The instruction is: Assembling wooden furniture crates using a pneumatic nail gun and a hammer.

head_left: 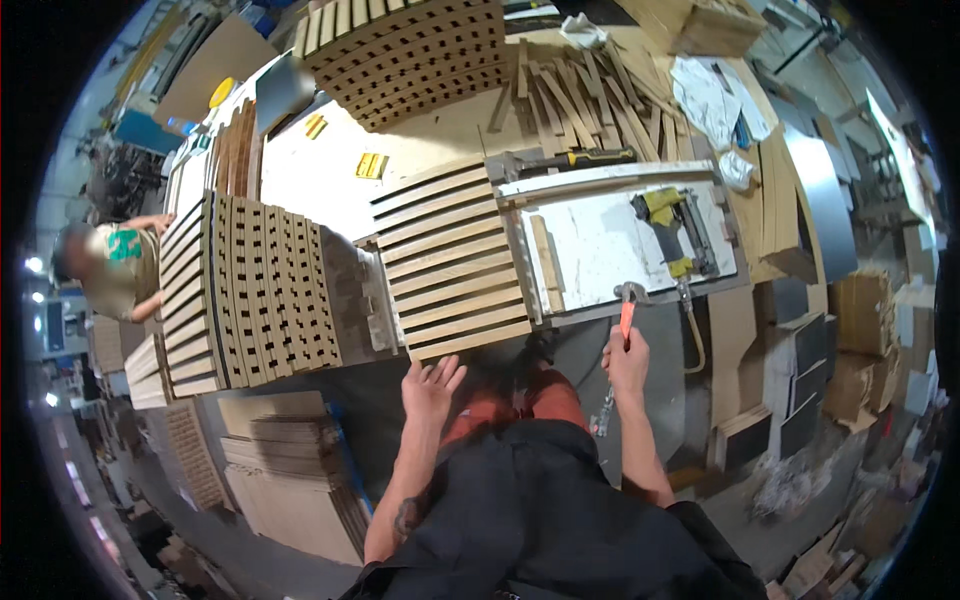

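Observation:
My right hand (627,368) is closed round the orange handle of a hammer (627,316), whose metal head points away from me over the front edge of the workbench. My left hand (430,390) is open, fingers apart, by the near edge of a slatted wooden panel (455,265). Whether its fingertips touch the panel I cannot tell. Light parallel slats with dark gaps make up this panel, which lies flat in front of me. To its right, a yellow and black nail gun (662,222) with a hose lies on a white board (595,260), near a short wood strip (547,262).
Stacked slatted panels (270,290) stand at the left, with another stack (410,60) at the back. Loose wood strips (590,100) are heaped behind a long yellow-black tool (590,158). Boards (295,490) lean below the bench. A person (120,255) stands far left.

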`<action>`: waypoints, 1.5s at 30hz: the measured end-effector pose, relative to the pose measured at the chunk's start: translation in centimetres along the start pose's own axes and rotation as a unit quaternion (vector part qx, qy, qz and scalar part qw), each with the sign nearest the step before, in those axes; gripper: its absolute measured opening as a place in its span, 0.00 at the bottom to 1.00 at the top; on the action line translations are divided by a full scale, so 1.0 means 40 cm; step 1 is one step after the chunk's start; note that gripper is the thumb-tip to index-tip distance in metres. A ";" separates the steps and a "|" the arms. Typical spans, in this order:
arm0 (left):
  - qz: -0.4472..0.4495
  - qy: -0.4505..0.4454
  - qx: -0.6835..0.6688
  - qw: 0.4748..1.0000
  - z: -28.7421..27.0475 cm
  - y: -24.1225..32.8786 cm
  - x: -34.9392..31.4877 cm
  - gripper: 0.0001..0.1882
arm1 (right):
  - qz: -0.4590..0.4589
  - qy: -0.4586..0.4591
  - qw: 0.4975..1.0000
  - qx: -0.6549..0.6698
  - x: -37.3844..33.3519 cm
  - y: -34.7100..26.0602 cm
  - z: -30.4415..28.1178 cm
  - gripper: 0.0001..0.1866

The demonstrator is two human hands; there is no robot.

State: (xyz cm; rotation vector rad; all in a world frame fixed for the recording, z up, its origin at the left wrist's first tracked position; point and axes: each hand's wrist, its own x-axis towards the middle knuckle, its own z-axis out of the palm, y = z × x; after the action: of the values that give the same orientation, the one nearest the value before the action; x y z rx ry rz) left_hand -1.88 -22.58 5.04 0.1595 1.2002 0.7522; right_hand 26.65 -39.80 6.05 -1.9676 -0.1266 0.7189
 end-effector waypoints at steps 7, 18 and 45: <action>-0.096 -0.136 -0.047 0.985 0.131 -0.090 0.015 0.47 | -0.012 0.006 1.000 -0.012 0.052 0.029 -0.025 0.16; -0.123 -0.015 -0.124 0.985 0.189 -0.088 -0.024 0.50 | -0.191 0.010 0.968 -0.161 0.157 0.000 -0.003 0.11; -0.086 0.013 -0.113 0.990 0.108 -0.025 0.035 0.33 | -0.443 -0.295 0.750 -0.393 0.450 -0.526 0.712 0.24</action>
State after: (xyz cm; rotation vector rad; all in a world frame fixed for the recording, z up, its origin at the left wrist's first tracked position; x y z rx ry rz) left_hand 2.60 -21.31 5.11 -0.1391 1.1276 0.7345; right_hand 30.58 -0.28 6.66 -1.9723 -1.8842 0.6280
